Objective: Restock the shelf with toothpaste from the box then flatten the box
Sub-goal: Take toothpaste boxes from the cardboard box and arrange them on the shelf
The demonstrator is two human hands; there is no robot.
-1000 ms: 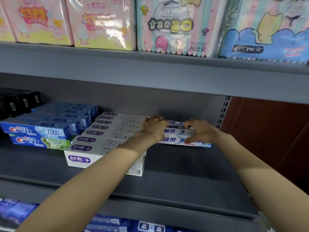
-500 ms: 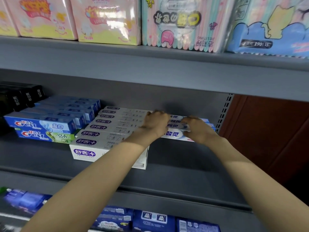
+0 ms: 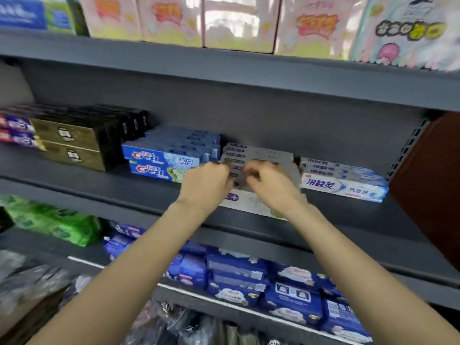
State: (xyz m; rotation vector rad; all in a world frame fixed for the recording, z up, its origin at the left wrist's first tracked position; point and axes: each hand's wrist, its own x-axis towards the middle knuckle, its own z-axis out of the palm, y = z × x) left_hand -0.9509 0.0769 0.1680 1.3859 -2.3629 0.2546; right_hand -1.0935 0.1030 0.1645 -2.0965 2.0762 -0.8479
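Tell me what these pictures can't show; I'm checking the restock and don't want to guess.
Head view only:
- Box: not in frame.
- White cartons: front rows hidden behind the left hand and right hand.
- Fingers' grip: blurred by motion and turned away from the camera.
- Upper-shelf packs: tops cut off by the frame edge, print blurred.

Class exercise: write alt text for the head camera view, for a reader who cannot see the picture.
Two bare hands, the left hand and the right hand, reach together onto a stack of white toothpaste boxes on a grey shelf. Blue Crest boxes lie left of the stack, blue-and-white toothpaste boxes right. The picture is blurred.
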